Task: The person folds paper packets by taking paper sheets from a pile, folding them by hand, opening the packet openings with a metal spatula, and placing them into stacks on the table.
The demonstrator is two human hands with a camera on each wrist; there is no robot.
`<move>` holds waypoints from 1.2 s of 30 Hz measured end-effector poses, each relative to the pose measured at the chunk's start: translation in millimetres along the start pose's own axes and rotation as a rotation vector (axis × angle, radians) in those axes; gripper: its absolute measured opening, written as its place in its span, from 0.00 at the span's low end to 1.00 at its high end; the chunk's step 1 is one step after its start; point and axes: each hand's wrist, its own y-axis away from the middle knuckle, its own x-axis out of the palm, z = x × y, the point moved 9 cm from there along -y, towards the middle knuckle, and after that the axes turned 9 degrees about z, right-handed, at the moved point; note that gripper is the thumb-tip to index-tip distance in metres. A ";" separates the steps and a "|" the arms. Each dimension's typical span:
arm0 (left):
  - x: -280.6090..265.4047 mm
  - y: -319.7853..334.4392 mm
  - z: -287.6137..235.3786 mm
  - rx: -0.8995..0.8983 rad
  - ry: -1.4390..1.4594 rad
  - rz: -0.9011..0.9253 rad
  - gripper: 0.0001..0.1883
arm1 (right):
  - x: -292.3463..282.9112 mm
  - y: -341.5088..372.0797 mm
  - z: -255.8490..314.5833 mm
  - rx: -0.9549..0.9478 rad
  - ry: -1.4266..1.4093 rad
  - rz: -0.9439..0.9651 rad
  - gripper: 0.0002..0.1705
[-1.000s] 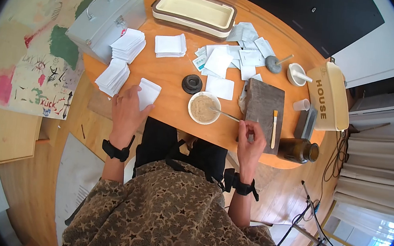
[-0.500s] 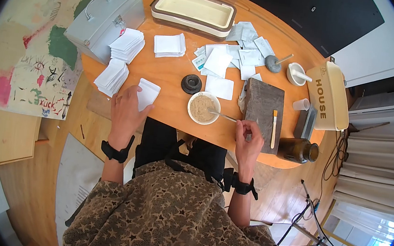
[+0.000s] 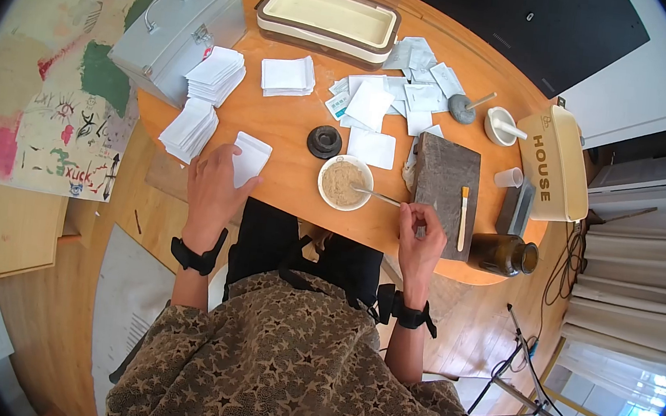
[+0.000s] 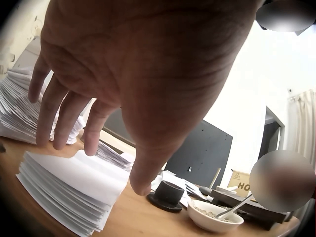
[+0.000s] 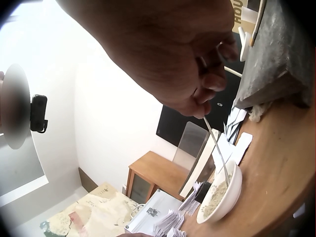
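Note:
My right hand (image 3: 421,237) pinches the end of a thin metal spoon (image 3: 379,196) between thumb and fingertips. The spoon slants down into a white bowl (image 5: 232,197) of tan powder (image 3: 340,183), which hides its tip. At the table's front left edge, my left hand (image 3: 215,187) spreads over the near side of a stack of white paper packets (image 3: 252,159). In the left wrist view its fingers (image 4: 66,118) extend loosely above the stack, thumb apart on the other side. Just behind the bowl sits a round black stand (image 3: 324,141).
More packet stacks (image 3: 189,129) lie left beside a silver case (image 3: 181,34). Loose sachets (image 3: 422,97) and a cream tray (image 3: 326,41) are farther back. To the right are a dark slab (image 3: 446,171) bearing a brush (image 3: 463,218), a brown jar (image 3: 499,254) and a mortar (image 3: 498,128).
My right hand has shifted slightly left with the spoon, whose tip stays in the bowl. The left hand has hardly moved beside the packet stack.

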 end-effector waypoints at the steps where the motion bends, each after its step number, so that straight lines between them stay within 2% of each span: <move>1: 1.6 -0.3 1.0 -0.002 0.009 0.012 0.30 | 0.0 0.1 0.6 -0.002 -0.003 0.000 0.08; 23: -2.4 -1.7 -0.3 0.032 0.014 -0.036 0.30 | 1.7 0.0 -4.7 0.058 -0.040 0.022 0.08; 29: -4.5 -2.4 -1.1 0.011 0.015 -0.016 0.30 | 3.1 0.0 -1.3 -0.012 -0.007 0.017 0.09; 31: -4.6 -3.2 -0.9 0.002 -0.001 -0.010 0.30 | 2.4 0.8 -2.9 0.047 -0.043 0.021 0.08; 36: -6.7 -15.2 -2.6 0.029 0.011 -0.007 0.30 | 1.5 0.6 -3.8 0.044 -0.041 0.018 0.08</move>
